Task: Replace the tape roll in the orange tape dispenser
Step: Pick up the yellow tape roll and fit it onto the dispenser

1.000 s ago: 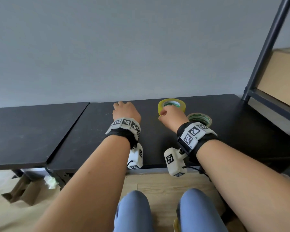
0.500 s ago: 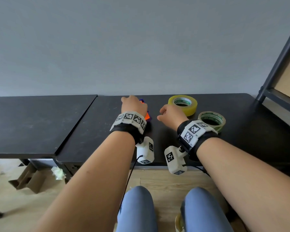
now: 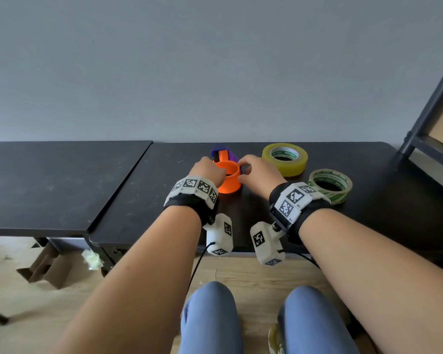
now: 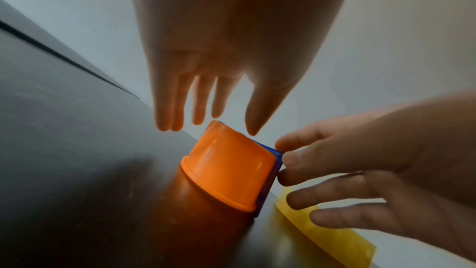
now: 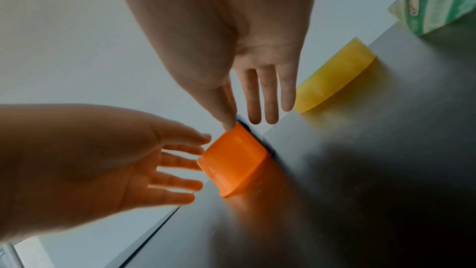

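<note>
Your left hand (image 3: 207, 170) has slid off the orange dispenser (image 3: 227, 178), centre frame on the desk (image 3: 368, 215). Both hands, right hand (image 3: 260, 172) included, flank it with fingers relaxed, gripping nothing. Steady it before loading the yellow roll (image 3: 285, 158).

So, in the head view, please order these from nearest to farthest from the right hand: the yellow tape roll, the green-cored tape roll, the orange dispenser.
1. Orange dispenser: at the fingertips of the right hand, on its left.
2. Yellow tape roll: just right of the hand, toward the wall.
3. Green-cored tape roll: farther right, beside the wrist band.
</note>
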